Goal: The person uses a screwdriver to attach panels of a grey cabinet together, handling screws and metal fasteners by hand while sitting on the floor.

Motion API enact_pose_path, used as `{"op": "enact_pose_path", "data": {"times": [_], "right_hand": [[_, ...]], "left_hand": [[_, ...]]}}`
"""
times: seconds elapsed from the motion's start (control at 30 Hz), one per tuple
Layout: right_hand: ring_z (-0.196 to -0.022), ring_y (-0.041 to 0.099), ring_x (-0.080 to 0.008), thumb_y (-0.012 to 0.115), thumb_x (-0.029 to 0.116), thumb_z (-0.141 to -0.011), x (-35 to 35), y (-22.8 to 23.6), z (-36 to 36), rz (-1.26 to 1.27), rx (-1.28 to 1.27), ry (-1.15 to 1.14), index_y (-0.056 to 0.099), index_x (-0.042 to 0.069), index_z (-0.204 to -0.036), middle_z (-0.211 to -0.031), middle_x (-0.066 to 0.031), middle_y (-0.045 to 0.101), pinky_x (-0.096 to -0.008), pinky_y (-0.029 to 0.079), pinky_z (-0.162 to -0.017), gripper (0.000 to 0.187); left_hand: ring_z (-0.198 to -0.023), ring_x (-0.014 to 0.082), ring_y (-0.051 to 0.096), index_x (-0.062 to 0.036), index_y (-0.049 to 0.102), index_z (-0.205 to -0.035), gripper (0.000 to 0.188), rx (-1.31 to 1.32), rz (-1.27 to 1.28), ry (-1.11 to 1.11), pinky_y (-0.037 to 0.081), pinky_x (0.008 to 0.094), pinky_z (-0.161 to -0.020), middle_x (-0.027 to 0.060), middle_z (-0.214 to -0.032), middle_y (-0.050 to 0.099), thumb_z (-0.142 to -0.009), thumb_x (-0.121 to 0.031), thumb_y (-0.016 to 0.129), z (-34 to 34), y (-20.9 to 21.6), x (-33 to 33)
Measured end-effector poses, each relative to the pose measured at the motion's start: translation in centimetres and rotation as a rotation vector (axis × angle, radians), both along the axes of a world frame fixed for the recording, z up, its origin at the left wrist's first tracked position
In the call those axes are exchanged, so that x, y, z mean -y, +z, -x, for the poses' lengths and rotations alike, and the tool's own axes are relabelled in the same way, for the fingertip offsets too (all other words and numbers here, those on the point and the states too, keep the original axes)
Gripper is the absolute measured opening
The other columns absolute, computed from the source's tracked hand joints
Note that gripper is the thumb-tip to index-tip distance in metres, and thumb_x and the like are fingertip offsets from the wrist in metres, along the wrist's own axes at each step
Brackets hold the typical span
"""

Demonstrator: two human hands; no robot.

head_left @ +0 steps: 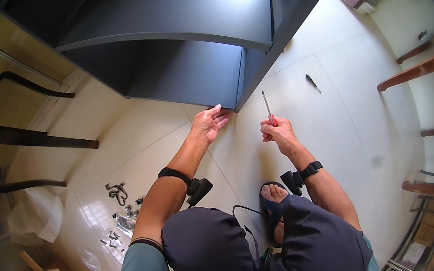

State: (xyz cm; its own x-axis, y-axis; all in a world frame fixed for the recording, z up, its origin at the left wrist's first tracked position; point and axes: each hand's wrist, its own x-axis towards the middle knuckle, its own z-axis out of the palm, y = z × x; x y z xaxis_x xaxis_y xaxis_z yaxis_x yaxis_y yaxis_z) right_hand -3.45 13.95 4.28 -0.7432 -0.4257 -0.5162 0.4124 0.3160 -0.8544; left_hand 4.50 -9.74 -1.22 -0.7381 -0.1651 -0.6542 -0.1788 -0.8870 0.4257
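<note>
A dark grey shelf unit [184, 73] stands in front of me, with its lower board's near edge closest to my hands. My left hand [208, 126] is at that edge near the right upright panel; its fingertips touch the board and its fingers are apart. To the right of the panel, my right hand [281, 136] is closed around a screwdriver [267, 105] with a red handle, its long metal shaft pointing up and away. A small thin bit shows at the fingertips of this hand, too small to name.
A second, dark-handled screwdriver [312, 83] lies on the tiled floor at the right. Metal fittings [117, 192] and small parts in plastic lie left of my left forearm. A chair [41, 140] is at the left, wooden furniture legs [411, 73] at the right. A cable [246, 208] runs by my foot.
</note>
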Motion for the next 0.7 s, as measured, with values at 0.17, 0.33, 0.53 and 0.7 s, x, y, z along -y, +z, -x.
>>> {"op": "enact_pose_path", "data": {"times": [0.17, 0.33, 0.53, 0.7], "right_hand": [[-0.062, 0.058, -0.0133, 0.063, 0.006, -0.083, 0.8, 0.2, 0.3, 0.124, 0.064, -0.091, 0.062, 0.000, -0.090, -0.072, -0.0042, 0.059, -0.0294, 0.053, -0.057, 0.010], [-0.062, 0.058, -0.0128, 0.058, 0.007, -0.085, 2.2, -1.2, 0.6, 0.053, 0.023, -0.084, 0.059, 0.002, -0.085, -0.071, -0.0038, 0.059, -0.0293, 0.053, -0.056, 0.005], [-0.062, 0.059, -0.0120, 0.056, 0.007, -0.086, 4.3, -2.5, 0.8, 0.065, -0.002, -0.181, 0.060, 0.003, -0.086, -0.069, -0.0038, 0.059, -0.0285, 0.053, -0.057, 0.006], [-0.066, 0.058, -0.0114, 0.056, 0.007, -0.087, 3.3, -5.1, 1.3, -0.014, -0.196, -0.085, 0.062, 0.002, -0.091, -0.073, -0.0031, 0.061, -0.0267, 0.051, -0.061, 0.008]], "left_hand": [[-0.105, 0.0300, 0.060, 0.0044, 0.056, -0.113, 0.026, 0.025, 0.080, -0.055, 0.052, 0.0443, -0.090, 0.0165, -0.111, 0.062, -0.091, -0.009, 0.062, 1.8, 0.4, -1.6], [-0.092, 0.0297, 0.065, 0.0059, 0.057, -0.107, 0.023, 0.052, 0.254, -0.036, 0.054, 0.0434, -0.084, 0.0165, -0.101, 0.066, -0.096, -0.014, 0.057, 2.2, 0.0, -2.3], [-0.091, 0.0323, 0.066, 0.0088, 0.054, -0.106, 0.027, 0.016, 0.311, 0.000, 0.055, 0.0406, -0.080, 0.0204, -0.100, 0.066, -0.099, -0.017, 0.053, 2.1, -1.1, -2.5], [-0.096, 0.0335, 0.065, 0.0101, 0.053, -0.110, 0.033, 0.002, 0.327, 0.018, 0.055, 0.0434, -0.086, 0.0220, -0.106, 0.064, -0.099, -0.021, 0.052, 2.0, -2.3, -2.6]]}}
